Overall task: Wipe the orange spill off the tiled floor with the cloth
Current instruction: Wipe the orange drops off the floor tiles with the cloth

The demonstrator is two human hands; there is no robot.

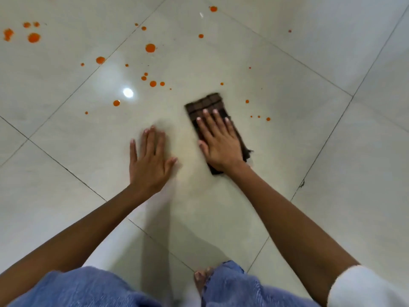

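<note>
A folded dark brown cloth (205, 105) lies flat on the glossy pale tiled floor (287, 140). My right hand (218, 140) presses flat on top of it, fingers spread and pointing away from me. My left hand (150, 160) rests flat on the bare tile just left of the cloth, fingers apart, holding nothing. Orange spill drops (150, 48) are scattered across the tiles ahead and to the left, with several small ones (268, 119) to the right of the cloth. A faint smeared patch shows on the tile between my hands.
My knees in blue denim (88, 289) and a bare foot (201, 278) are at the bottom edge. Dark grout lines cross the floor diagonally. A bright light reflection (128, 92) glares left of the cloth. A small chip (301, 183) marks a grout line at right.
</note>
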